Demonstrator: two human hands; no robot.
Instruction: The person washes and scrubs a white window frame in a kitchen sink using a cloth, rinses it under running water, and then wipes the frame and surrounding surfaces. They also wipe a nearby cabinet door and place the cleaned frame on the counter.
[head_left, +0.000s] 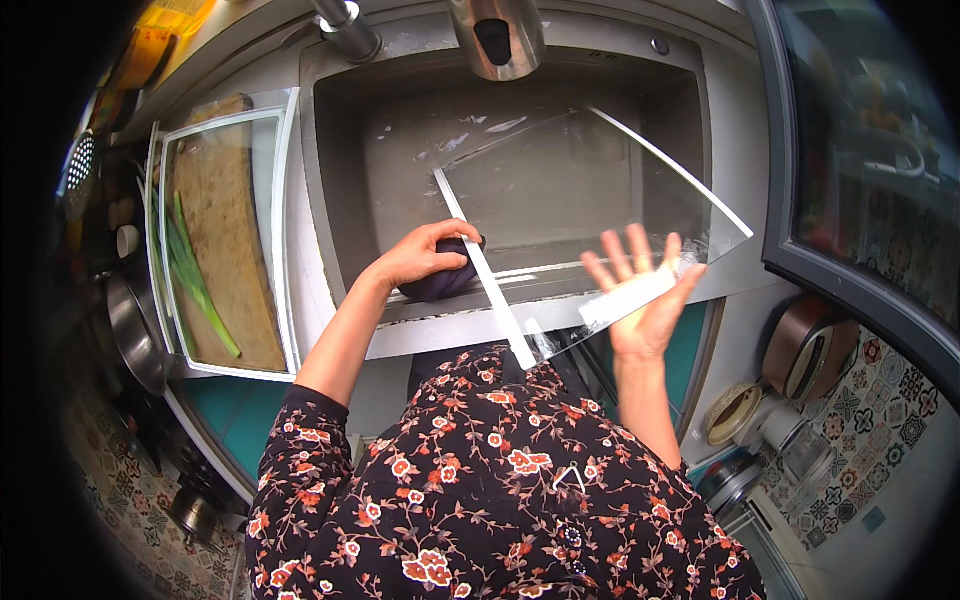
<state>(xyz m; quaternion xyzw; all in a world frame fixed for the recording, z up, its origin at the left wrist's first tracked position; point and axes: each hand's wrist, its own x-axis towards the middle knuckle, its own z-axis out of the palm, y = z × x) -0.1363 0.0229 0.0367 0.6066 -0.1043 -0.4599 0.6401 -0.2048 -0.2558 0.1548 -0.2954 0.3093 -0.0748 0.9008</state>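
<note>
A clear glass refrigerator shelf (562, 202) with white edge strips slants over the sink (318, 202), its near edge towards my body. My left hand (424, 256) grips the left strip, fingers over it, with a dark cloth (444, 283) bunched beneath the hand. Under the near right part of the glass, my right hand (641, 334) supports it, palm up and fingers spread; bright glare covers part of the palm. Wet streaks show on the glass or the sink behind it; which is unclear.
Another white-framed glass shelf (282, 247) lies over a wooden board (225, 225) with green onion leaves (196, 292) on the left. A metal faucet (501, 45) overhangs the sink. A dark-framed window (780, 150) juts in at right, above a toaster (810, 349).
</note>
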